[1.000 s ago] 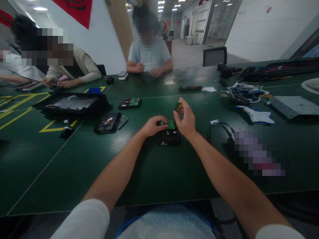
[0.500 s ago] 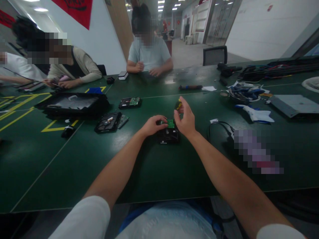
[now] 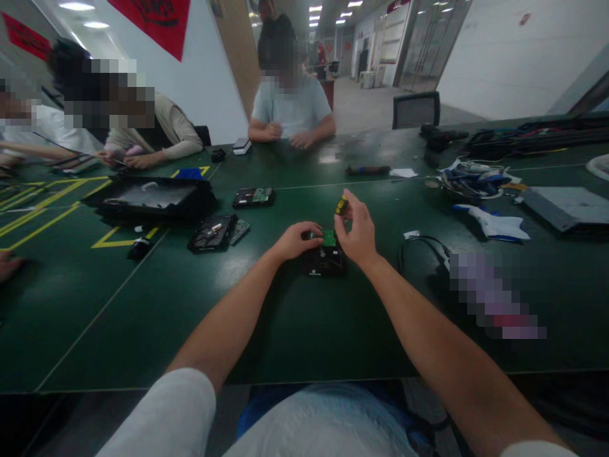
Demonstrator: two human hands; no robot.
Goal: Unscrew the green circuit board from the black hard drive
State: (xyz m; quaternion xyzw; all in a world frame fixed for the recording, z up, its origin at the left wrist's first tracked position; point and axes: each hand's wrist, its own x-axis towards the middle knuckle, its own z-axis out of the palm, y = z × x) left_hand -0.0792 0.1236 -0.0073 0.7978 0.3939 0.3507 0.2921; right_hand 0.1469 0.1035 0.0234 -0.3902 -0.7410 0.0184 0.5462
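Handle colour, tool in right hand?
The handle is yellow and black, clearest in the head view.

Free tabletop nearside of drive, black tray blocking left

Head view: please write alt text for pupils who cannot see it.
A person's left hand touches a black device with a green circuit board, while the right hand holds a yellow-and-black tool nearby. Other people sit around the green table.
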